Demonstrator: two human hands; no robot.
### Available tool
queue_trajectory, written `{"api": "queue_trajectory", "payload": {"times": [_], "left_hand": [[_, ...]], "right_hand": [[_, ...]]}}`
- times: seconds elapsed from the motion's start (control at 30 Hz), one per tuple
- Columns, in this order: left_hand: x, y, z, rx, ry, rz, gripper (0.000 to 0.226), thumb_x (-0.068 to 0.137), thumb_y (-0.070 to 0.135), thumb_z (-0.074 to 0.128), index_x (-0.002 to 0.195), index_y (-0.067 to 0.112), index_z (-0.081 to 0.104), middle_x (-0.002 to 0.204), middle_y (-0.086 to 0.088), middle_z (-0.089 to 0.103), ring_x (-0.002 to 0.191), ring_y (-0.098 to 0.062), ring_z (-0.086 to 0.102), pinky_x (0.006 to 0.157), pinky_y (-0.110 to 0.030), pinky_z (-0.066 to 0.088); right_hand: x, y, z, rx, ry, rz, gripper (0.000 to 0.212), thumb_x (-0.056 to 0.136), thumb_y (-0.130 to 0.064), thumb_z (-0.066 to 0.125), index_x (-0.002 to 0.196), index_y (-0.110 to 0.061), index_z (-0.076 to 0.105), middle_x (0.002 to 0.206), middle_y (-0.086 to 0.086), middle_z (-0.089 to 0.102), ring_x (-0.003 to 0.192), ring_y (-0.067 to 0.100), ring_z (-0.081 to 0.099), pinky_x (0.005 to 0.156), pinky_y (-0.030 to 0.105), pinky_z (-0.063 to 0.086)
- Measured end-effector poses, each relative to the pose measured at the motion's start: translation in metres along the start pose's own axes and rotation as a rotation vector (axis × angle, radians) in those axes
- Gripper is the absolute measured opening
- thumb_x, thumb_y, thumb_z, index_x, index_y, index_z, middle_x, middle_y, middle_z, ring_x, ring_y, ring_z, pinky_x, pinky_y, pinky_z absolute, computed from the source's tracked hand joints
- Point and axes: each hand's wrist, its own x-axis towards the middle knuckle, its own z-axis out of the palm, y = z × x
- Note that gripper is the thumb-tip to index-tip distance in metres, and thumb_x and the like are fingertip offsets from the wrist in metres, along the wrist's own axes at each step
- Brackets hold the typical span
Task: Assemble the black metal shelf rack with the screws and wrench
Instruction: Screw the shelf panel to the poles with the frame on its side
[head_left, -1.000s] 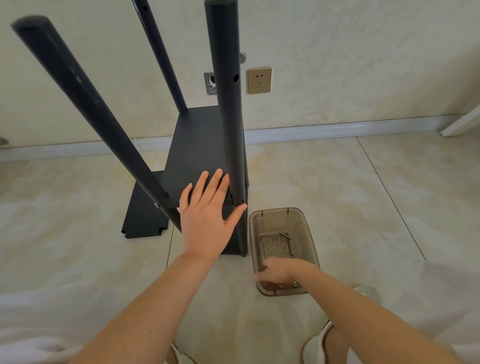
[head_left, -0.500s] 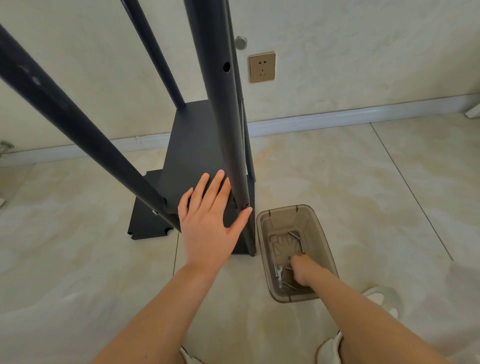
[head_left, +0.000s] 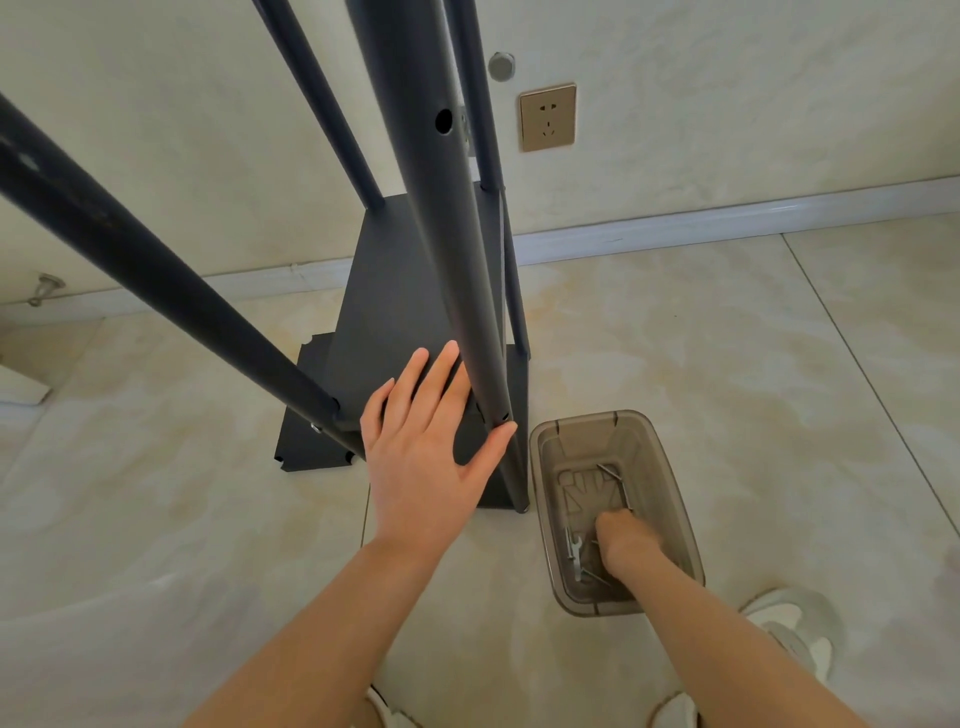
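The black metal rack stands on the floor tiles, its shelf panel (head_left: 400, 291) low between several upright black poles. My left hand (head_left: 426, 457) lies flat on the shelf, fingers straight, thumb against the base of the nearest pole (head_left: 441, 234). My right hand (head_left: 626, 543) reaches down into a smoky clear plastic bin (head_left: 680, 499) right of the rack. Its fingers point down among the loose hardware and are hidden. A small flat wrench (head_left: 574, 551) and a bent metal key (head_left: 618, 483) lie in the bin beside the hand.
A second black panel (head_left: 306, 431) lies flat on the floor under the rack's left side. A slanting pole (head_left: 156, 275) crosses the upper left. The wall with a socket (head_left: 547, 117) is just behind. My white shoe (head_left: 795, 629) is right of the bin.
My right hand moved from the bin's near rim down into the bin among the hardware. My head has come closer to the rack. The left hand has stayed on the shelf.
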Motion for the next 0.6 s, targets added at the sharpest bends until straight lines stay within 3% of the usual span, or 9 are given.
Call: {"api": "queue_trajectory", "payload": {"times": [0.13, 0.3, 0.6], "left_hand": [[0.0, -0.001, 0.001, 0.007, 0.004, 0.004, 0.056, 0.094, 0.062, 0.048, 0.131, 0.022, 0.063, 0.144, 0.002, 0.056, 0.142, -0.02, 0.041, 0.115, -0.045, 0.031], [0.0, -0.002, 0.003, 0.019, 0.0, 0.006, 0.056, 0.094, 0.061, 0.05, 0.133, 0.023, 0.061, 0.145, 0.003, 0.055, 0.143, -0.02, 0.04, 0.114, -0.047, 0.032], [0.002, 0.002, -0.002, 0.022, -0.029, -0.012, 0.06, 0.094, 0.064, 0.042, 0.135, 0.024, 0.061, 0.147, 0.004, 0.054, 0.143, -0.019, 0.039, 0.116, -0.043, 0.026]], "right_hand": [[-0.002, -0.003, -0.004, 0.105, 0.011, 0.026, 0.028, 0.097, -0.003, 0.046, 0.118, -0.01, 0.062, 0.114, 0.008, 0.065, 0.103, 0.025, 0.064, 0.073, 0.03, 0.046], [-0.003, 0.002, -0.025, 0.379, 0.099, 0.088, 0.015, 0.095, -0.011, 0.051, 0.108, -0.009, 0.058, 0.083, 0.002, 0.054, 0.078, 0.021, 0.055, 0.066, 0.03, 0.046], [-0.023, -0.006, -0.106, 0.437, 0.192, -0.027, 0.005, 0.087, -0.004, 0.053, 0.083, -0.006, 0.053, 0.069, 0.006, 0.054, 0.06, 0.018, 0.052, 0.047, 0.022, 0.035]]}}
